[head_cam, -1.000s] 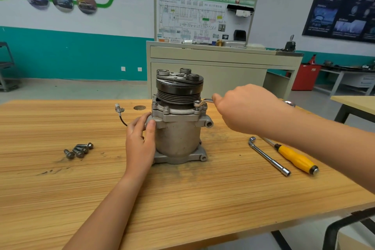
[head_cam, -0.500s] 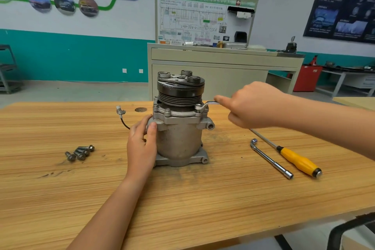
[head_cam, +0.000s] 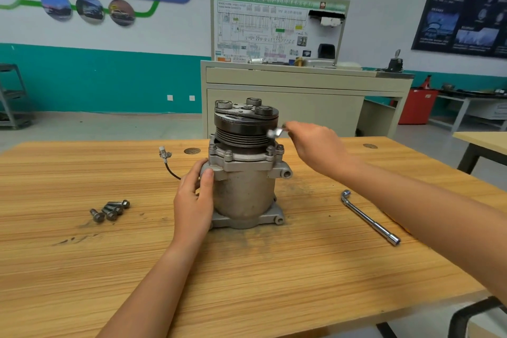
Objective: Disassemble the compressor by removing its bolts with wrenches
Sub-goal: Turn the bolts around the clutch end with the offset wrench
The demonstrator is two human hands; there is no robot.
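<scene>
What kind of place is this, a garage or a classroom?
Probably an automotive training workshop: a wiring-diagram display board, car pictures, a compressor on a wooden workbench.

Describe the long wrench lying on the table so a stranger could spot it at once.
On the wooden table, find the grey compressor. To its right lies a long silver wrench with a bent head; unlike the small wrench in the right hand, it lies untouched.
</scene>
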